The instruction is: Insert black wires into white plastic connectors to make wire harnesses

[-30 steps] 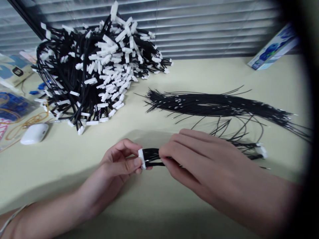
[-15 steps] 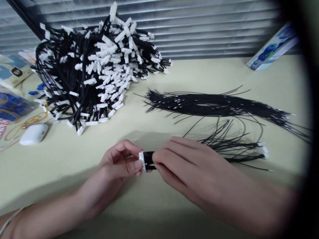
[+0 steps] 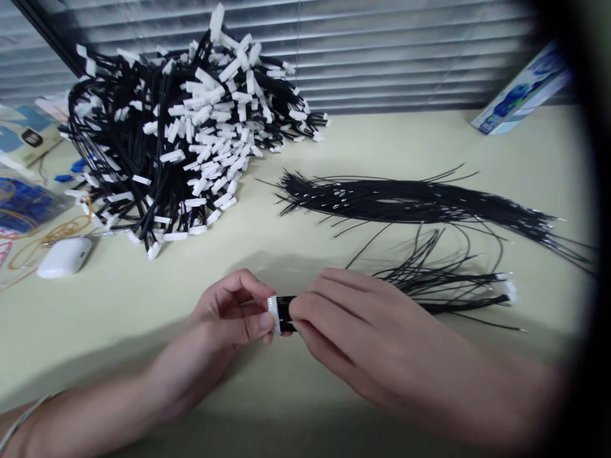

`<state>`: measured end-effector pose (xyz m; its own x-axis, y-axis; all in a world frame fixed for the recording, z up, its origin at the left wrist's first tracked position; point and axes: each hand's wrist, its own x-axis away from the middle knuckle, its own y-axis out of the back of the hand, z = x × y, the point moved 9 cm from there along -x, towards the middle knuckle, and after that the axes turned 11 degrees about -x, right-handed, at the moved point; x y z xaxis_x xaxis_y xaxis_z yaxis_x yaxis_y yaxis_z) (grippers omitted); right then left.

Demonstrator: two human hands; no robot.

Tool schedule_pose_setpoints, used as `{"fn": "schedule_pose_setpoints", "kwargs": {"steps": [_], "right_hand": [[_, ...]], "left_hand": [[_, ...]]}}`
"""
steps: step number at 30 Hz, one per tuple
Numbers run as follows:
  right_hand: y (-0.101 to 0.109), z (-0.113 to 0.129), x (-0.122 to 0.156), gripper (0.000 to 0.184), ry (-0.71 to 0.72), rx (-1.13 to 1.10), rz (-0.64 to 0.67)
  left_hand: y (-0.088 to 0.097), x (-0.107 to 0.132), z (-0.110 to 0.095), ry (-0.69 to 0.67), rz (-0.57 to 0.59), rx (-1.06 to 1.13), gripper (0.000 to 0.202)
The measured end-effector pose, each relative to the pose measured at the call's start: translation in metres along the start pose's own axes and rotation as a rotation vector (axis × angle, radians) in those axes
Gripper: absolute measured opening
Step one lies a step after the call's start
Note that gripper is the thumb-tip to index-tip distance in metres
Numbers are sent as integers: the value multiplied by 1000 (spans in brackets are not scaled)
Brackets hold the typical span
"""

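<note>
Between thumb and fingers, my left hand [image 3: 233,312] pinches a white connector housing [image 3: 273,314]. Black wires [image 3: 285,309] run out of the housing's right side. My right hand [image 3: 353,318] is closed on these wires close to the housing; its fingertips are partly hidden, so whether it grips one wire or several I cannot tell. Past the right hand, the loose wires fan out over the table. At their far end lies a second white connector [image 3: 510,289], and a single wire with a bare tip rests below it.
A bundle of loose black wires [image 3: 382,198] lies behind my hands. At the back left is a large heap of finished-looking wire harnesses [image 3: 153,127] with white connectors. A white earbud case [image 3: 64,257], yellow rubber bands [image 3: 62,234] and a blue-and-white box [image 3: 520,92] stand about.
Both hands and the connector have shifted very slightly downward. My right hand's fingers sit a little closer to the housing, and the wires beyond moved slightly.
</note>
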<state>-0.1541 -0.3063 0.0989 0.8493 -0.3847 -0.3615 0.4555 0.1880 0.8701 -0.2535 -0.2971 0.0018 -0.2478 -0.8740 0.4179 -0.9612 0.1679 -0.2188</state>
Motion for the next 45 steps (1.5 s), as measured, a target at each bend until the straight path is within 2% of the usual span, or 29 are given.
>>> {"fn": "schedule_pose_setpoints", "kwargs": {"steps": [6,10,14,19,24,36,40,43,45], "right_hand": [[-4,-8,1,10,-133,-117,94],[-4,-13,6,8,-219,-157,81],[-5,-11,5,10,-185,-166,95],[-5,-13,6,9,-213,-158,90],[-4,-8,5,10,-163,-148,90],[-5,-11,6,12,-188,-174,126],[-3,-19,5,12,-301,-232,111],[3,-33,5,12,-455,-291,30],[5,-36,4,10,-488,-327,-1]], "left_hand": [[-3,3,1,18,30,-2,16],[-4,3,1,18,39,6,16],[-4,3,1,15,49,18,15],[-4,2,1,20,58,16,14],[-4,3,2,26,58,30,16],[-5,3,3,39,72,58,16],[-4,3,3,37,54,43,16],[-2,3,1,22,21,52,16],[-4,2,0,19,31,57,16]]}}
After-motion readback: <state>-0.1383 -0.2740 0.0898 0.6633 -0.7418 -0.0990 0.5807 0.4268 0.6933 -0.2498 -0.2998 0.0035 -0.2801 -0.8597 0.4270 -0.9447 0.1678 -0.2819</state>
